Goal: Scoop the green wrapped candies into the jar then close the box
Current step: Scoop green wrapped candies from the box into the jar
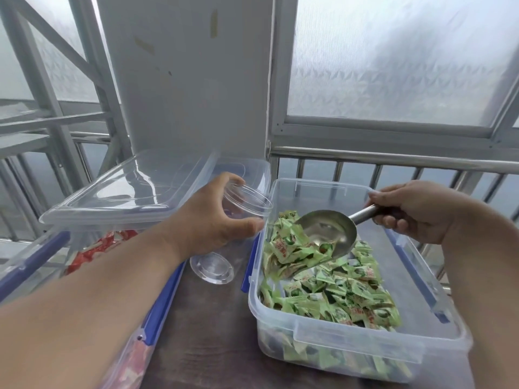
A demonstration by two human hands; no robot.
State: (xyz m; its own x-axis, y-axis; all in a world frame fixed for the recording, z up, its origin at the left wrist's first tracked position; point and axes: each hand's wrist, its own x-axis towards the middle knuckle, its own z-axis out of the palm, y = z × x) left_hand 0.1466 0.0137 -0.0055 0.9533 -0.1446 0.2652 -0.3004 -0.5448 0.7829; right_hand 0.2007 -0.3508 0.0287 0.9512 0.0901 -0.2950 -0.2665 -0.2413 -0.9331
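Scooping step: right hand (418, 211) grips the scoop (327, 234), loaded with green candies (337, 290) in the box (351, 346); left hand (213, 220) fingers wrap the empty jar (241, 209) beside it on the counter (210, 332); next, tip the scoop into the jar.

Left hand (213, 220): grips a clear jar (244, 209), tilted, beside the box.
Right hand (415, 211): holds a metal scoop (325, 231) loaded with green candies (337, 293).
Box (365, 341): open.
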